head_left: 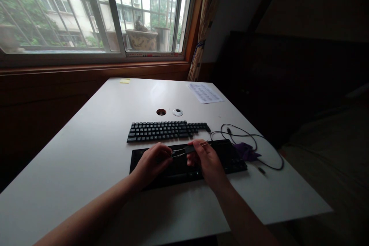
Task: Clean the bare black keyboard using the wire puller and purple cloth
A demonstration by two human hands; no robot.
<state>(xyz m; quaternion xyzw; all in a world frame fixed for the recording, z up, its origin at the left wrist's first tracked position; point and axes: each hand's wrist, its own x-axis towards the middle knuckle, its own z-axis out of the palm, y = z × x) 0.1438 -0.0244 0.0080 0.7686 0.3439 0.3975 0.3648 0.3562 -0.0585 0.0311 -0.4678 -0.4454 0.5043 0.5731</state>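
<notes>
A black keyboard base lies near the front of the white table, partly covered by both hands. My right hand is closed around the dark handle of a wire keycap puller, holding it above the base. The puller's two thin wires point left, toward my left hand. Those left fingers are pinched together at the wire ends, on a small dark piece that looks like a keycap. Just behind the base, loose black keycaps lie in rows like a keyboard layout.
A black cable loops on the right beside a purple cloth. Farther back are a round hole, a white ring-shaped cover, printed papers and a yellow note pad. The table's right edge slants close to the cable.
</notes>
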